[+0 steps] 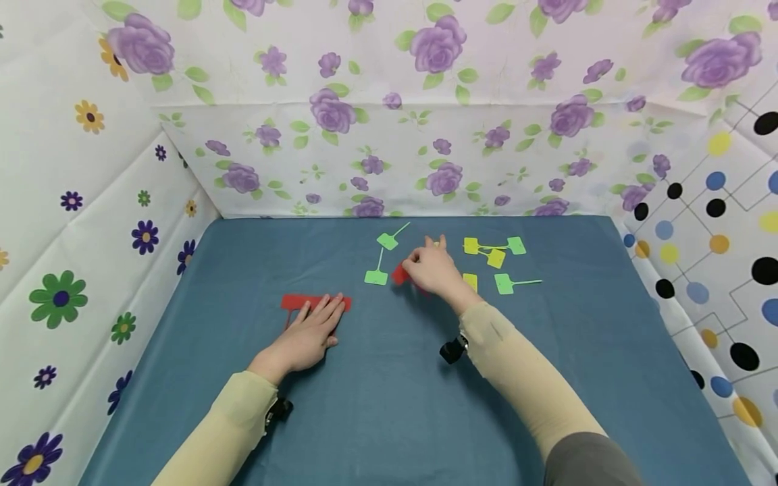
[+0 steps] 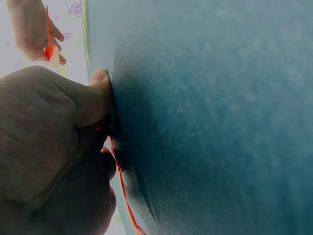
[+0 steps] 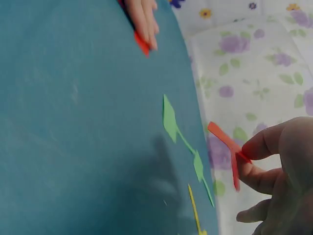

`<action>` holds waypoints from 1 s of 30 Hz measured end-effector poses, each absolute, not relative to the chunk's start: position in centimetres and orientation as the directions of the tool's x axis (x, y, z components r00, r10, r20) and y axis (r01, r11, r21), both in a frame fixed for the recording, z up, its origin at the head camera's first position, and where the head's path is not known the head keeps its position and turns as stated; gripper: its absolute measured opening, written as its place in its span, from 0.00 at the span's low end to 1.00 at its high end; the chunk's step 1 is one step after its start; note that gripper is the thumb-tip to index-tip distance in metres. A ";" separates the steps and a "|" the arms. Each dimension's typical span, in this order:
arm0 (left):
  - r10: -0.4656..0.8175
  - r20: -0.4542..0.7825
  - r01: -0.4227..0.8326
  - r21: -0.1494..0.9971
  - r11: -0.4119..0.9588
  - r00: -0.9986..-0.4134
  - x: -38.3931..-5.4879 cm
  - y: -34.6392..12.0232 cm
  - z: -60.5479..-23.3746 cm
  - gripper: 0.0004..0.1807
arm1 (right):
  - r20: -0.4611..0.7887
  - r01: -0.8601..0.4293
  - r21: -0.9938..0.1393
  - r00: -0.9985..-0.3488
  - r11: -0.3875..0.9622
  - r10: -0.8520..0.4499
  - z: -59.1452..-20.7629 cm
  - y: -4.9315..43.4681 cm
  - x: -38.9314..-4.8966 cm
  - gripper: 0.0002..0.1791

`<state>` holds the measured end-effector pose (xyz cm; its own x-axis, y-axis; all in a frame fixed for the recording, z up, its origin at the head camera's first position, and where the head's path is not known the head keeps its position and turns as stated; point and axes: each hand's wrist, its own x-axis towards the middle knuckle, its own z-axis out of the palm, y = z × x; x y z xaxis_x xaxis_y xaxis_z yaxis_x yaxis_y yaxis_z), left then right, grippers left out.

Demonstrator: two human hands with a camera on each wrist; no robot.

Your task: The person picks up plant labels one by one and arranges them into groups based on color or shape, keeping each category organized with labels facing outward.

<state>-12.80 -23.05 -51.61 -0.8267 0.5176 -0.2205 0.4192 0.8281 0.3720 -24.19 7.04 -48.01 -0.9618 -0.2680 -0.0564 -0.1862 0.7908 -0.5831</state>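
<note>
Patterned cloth hangs round three sides: purple roses on the back cloth (image 1: 389,138), bright daisies on the left cloth (image 1: 67,256), linked dots on the right cloth (image 1: 729,270). Before the person lies the desk (image 1: 377,418), blue all over. Two pale sleeves (image 1: 227,422) reach across it, the right one ending in grey higher up the arm.

From where I stand, the left hand (image 1: 304,337) is laid flat, its fingers pressing on a red strip (image 1: 294,301) left of the middle; a thin red stem shows below it. The right hand (image 1: 434,270) is farther forward, pinching a red tag (image 1: 400,274) between thumb and finger, raised off the desk.

Just left of that hand are two green tags, a lower tag (image 1: 375,277) and an upper tag (image 1: 386,240). To its right, two yellow tags (image 1: 496,258) and a green one (image 1: 516,245) sit close together; nearer the person are another yellow, partly hidden by the hand, and another green.
</note>
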 end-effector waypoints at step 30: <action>0.495 -0.193 0.410 0.356 0.840 -0.847 -12.9 -23.1 -52.8 0.39 | -0.041 -0.069 -0.789 -0.985 0.610 -0.165 -51.7 0.7 -17.5 0.17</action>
<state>-12.92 -23.09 -52.79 -0.8469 0.4953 -0.1934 0.4099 0.8399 0.3558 -17.48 0.68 -51.74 -0.9855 -0.1648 -0.0414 -0.0688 0.6100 -0.7894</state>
